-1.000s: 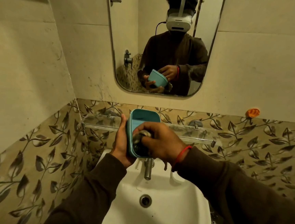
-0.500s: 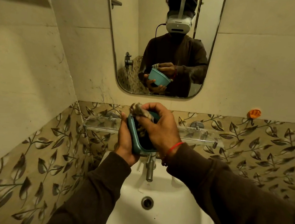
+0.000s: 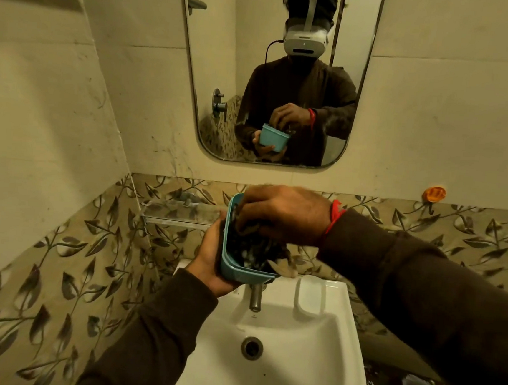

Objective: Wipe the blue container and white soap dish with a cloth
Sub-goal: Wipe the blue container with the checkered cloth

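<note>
My left hand (image 3: 210, 259) grips the blue container (image 3: 233, 272) from behind and below, tilted so its opening faces me, above the sink's tap. My right hand (image 3: 281, 213) is shut on a dark patterned cloth (image 3: 254, 247) and presses it inside the container; a corner of the cloth hangs out over the lower rim. A white soap-dish shape (image 3: 309, 295) sits on the sink's rim at the right of the tap. The mirror (image 3: 275, 71) shows the same hands and container.
The white sink (image 3: 287, 355) with its drain (image 3: 252, 348) and metal tap (image 3: 256, 297) lies below my hands. A glass shelf (image 3: 177, 213) runs along the leaf-patterned tiles behind. An orange hook (image 3: 434, 193) sticks to the wall at the right. A tiled wall stands close on my left.
My right hand has pushed the cloth from the container's top rim down into its inside. The container is now lower and tilted more towards me, and the view has shifted down.
</note>
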Motion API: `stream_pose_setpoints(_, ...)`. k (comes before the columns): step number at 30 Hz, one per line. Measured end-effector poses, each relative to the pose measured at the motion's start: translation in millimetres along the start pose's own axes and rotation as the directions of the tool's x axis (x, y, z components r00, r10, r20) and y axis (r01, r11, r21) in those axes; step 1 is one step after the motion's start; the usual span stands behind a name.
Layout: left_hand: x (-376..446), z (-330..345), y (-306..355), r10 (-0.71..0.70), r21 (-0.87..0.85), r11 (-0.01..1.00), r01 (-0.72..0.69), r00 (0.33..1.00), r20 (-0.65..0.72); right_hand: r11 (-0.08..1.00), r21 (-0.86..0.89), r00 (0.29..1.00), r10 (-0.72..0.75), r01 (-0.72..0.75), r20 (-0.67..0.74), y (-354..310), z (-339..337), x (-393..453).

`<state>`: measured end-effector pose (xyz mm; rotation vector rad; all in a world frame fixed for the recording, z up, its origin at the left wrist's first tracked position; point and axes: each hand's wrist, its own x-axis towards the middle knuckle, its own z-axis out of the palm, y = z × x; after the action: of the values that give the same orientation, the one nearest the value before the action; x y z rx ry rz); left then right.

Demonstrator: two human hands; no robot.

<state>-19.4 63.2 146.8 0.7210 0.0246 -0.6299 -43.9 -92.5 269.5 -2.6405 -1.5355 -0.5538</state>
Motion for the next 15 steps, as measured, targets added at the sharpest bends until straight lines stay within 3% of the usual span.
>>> stream_pose_setpoints(3, 4.6, 7.2, 1.4, -0.004, -0.003, 1.0, 0.004, 1.0, 0.013, 0.969, -0.238, 0.991, -0.086, 0.059, -0.106, 18.2, 3.1, 0.6)
stream_pose_setpoints(6, 9.9, 10.9, 8.8, 0.062, 0.032, 0.998, -0.061, 0.997, -0.039, 0.938, -0.347, 0.992, -0.067, 0.025, -0.109, 22.6, 16.1, 5.0)
stream_pose_setpoints(12, 19.3, 5.4, 18.7, 0.156, 0.096, 0.984, -0.15, 0.986, -0.061, 0.874, -0.448, 0.975, 0.223, -0.189, 0.023, 16.8, 37.6, 14.2)
stream_pose_setpoints(15, 24.0, 1.3, 19.8, 0.202, 0.14, 0.971, -0.192, 0.977, -0.066, 0.849, -0.482, 0.956, 0.284, -0.214, 0.075, 10.4, 43.0, 19.7)
